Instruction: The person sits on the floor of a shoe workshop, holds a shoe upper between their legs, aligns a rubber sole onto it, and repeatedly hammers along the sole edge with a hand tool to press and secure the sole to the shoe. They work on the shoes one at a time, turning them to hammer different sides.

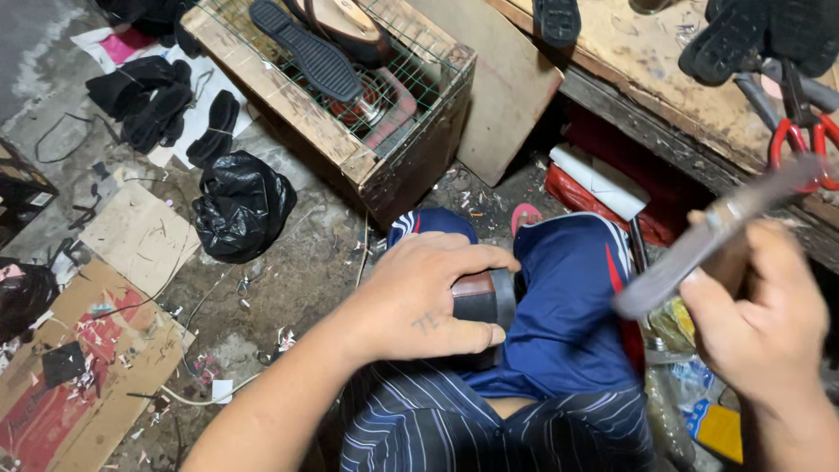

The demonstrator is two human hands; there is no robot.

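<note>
My left hand (424,297) presses down on a dark shoe piece with a brown and black end (486,297), holding it on my lap over blue shorts (568,306). My right hand (765,319) is raised at the right and grips a long flat tool with a blurred grey blade (699,249) that points down-left toward the shoe piece. The blade is apart from the shoe piece. Most of the shoe piece is hidden under my left palm.
A wooden crate with a wire mesh top (350,96) stands ahead, with a black sole (306,52) on it. At the right a workbench (664,79) holds soles and red-handled pliers (800,140). A black plastic bag (240,205), cardboard and scraps lie on the floor at left.
</note>
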